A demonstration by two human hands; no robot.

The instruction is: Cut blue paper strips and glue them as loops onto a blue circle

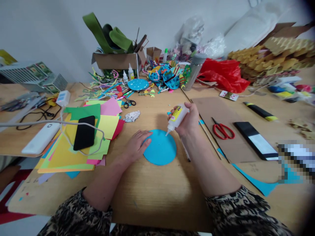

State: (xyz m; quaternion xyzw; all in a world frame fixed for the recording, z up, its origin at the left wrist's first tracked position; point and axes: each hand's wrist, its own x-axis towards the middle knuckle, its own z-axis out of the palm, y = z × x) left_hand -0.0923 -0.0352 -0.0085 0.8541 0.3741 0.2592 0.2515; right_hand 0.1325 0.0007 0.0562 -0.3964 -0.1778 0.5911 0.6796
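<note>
A flat blue paper disc (160, 149) lies on the wooden table in front of me. My left hand (137, 144) rests on its left edge, fingers stretched out and thumb apart. In my right hand (188, 121) is a glue bottle (177, 116) with a yellow label, tilted down so that its nozzle points at the disc's upper right part. Whether the nozzle touches the paper I cannot tell. A pen, partly hidden by my right forearm, lies right of the disc. Behind my left hand is a grey-and-white paper cutout (132, 116).
Coloured paper sheets (71, 160) and a black phone (84, 132) lie left, crossed by a cable. Red scissors (223, 130) rest on cardboard (209, 108) at right. Black scissors (129, 103), a steel flask (195, 72) and craft pieces stand or lie behind.
</note>
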